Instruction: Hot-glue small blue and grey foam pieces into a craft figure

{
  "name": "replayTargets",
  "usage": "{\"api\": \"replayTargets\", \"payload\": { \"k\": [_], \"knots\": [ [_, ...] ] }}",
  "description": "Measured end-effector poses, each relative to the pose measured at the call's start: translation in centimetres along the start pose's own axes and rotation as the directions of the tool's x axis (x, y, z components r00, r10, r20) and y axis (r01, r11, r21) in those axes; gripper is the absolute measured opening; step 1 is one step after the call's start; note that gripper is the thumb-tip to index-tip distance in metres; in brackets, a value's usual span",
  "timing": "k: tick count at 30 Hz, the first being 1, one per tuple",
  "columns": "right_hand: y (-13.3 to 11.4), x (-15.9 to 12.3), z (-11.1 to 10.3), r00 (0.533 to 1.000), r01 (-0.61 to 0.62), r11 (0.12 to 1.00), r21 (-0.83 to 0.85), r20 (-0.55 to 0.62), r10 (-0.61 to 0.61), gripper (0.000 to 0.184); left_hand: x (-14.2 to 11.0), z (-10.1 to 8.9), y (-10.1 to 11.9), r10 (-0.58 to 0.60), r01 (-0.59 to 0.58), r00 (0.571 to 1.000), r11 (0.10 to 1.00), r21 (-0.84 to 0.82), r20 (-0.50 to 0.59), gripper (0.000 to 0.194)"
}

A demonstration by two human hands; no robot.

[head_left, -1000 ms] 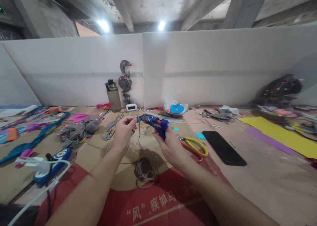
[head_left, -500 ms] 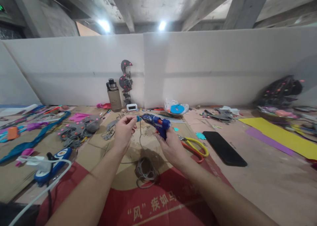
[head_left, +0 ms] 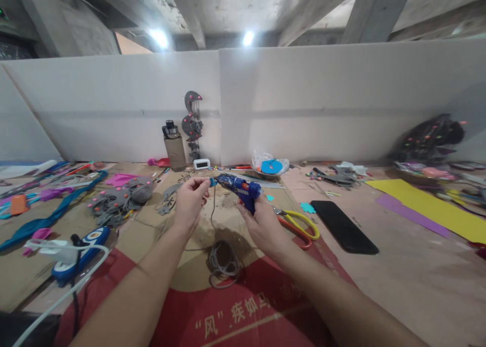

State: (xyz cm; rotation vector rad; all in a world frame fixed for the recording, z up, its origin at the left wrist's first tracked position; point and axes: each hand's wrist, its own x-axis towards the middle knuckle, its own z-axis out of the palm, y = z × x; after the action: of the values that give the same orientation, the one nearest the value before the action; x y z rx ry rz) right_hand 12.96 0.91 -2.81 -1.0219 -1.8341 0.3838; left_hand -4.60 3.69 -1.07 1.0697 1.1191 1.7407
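Observation:
My right hand (head_left: pixel 258 220) is wrapped round the handle of a blue hot glue gun (head_left: pixel 239 186), its nozzle pointing left. Between the thumb and fingers of my left hand (head_left: pixel 191 200) is a small blue piece (head_left: pixel 212 182), right by the nozzle; whether the two touch I cannot tell. A thin grey cord (head_left: pixel 213 210) hangs below that piece and runs down to a loose coil (head_left: pixel 224 263) on the cardboard (head_left: pixel 197 276). Scissors with yellow and orange handles (head_left: pixel 304 225) lie just right of my right hand.
A black phone (head_left: pixel 343 227) lies to the right, with a yellow sheet (head_left: pixel 429 205) beyond. On the left are a blue power strip (head_left: pixel 81 256) with cables and a grey heap with pink dots (head_left: pixel 123 197). A bottle (head_left: pixel 174 149) and a plastic-wrapped dish (head_left: pixel 258 163) stand near the white partition (head_left: pixel 304 104).
Both hands and the glue gun stay almost in place. Slightly more of the small blue piece shows beside the nozzle; the view shifts a little.

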Motion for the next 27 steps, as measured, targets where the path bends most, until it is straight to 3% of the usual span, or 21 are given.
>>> {"api": "replayTargets", "payload": {
  "k": [27],
  "knots": [
    [-0.33, -0.12, -0.05, 0.999, -0.034, 0.999, 0.010, 0.010, 0.034, 0.032, -0.20, 0.18, 0.33, -0.027, 0.028, 1.000, 0.999, -0.028, 0.011, 0.025]
  ]
}}
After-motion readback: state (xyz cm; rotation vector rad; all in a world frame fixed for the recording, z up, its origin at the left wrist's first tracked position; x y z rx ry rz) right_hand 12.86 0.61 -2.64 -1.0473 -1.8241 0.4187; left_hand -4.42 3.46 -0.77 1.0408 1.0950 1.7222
